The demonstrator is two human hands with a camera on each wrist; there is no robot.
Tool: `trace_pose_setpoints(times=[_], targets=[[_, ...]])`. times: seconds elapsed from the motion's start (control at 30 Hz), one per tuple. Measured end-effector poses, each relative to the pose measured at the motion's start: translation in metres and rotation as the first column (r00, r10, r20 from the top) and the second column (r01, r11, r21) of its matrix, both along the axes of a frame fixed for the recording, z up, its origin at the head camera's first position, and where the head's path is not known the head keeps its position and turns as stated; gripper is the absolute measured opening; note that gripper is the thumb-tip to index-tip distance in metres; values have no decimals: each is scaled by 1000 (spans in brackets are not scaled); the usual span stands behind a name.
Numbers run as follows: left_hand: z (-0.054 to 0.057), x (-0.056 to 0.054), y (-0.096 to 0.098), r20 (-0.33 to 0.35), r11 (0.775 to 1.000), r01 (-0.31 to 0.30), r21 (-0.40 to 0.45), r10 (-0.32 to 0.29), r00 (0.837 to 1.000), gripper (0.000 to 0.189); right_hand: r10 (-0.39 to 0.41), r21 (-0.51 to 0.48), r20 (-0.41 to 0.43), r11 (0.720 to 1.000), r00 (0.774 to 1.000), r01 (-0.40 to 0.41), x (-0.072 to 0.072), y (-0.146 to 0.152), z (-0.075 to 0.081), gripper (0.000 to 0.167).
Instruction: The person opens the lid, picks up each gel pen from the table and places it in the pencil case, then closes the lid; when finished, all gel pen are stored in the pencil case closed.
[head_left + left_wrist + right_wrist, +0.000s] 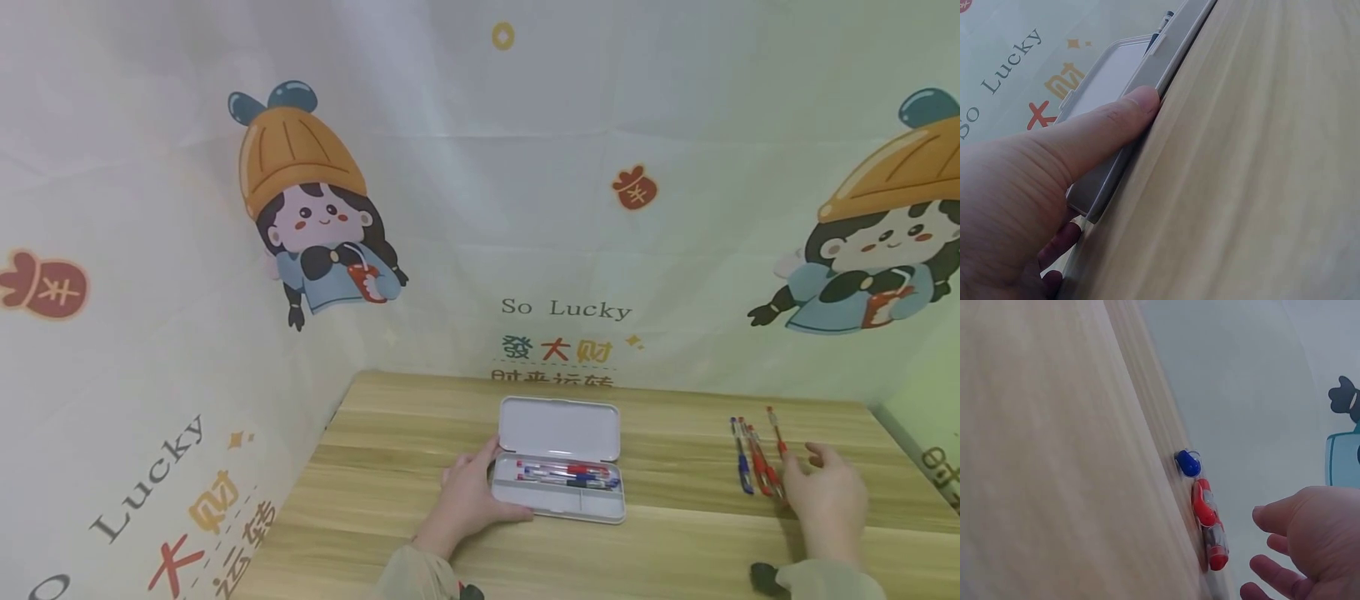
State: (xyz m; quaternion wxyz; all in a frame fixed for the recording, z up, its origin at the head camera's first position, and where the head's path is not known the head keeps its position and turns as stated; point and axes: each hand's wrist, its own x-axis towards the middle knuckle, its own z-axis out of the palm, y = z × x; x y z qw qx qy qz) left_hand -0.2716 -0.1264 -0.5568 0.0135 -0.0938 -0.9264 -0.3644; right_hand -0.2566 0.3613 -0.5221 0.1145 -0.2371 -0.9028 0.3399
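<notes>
My left hand point(468, 497) grips the left end of an open white pencil case point(551, 510); in the left wrist view the thumb lies along its front wall. Inside the case, a row of red, blue and dark pens point(566, 475) lies in the rear compartment, and its lid point(559, 427) leans back. Over on the right, my right hand point(825, 500) is beside a loose group of pens on the table, its fingers apart and holding nothing. That group has a blue pen point(742, 468) and several red pens point(1204, 506), their near ends partly overlapped by the hand in the head view.
The wood-grain table point(675, 550) ends at the back against a printed cloth point(450, 208) with cartoon figures and lettering. The same cloth stands along the left side. Bare wood separates the case from the loose pens.
</notes>
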Motion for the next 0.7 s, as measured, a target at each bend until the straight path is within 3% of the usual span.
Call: trace_pose_setpoints(times=[0.4, 0.7], targets=[[-1, -1, -1, -4, 1000, 5, 6, -5, 1000, 142, -41, 44, 125, 998, 991, 36, 2, 3, -5, 67], [-2, -1, -1, 7, 1000, 0, -3, 0, 1000, 143, -31, 110, 139, 994, 990, 16, 1, 5, -11, 57]])
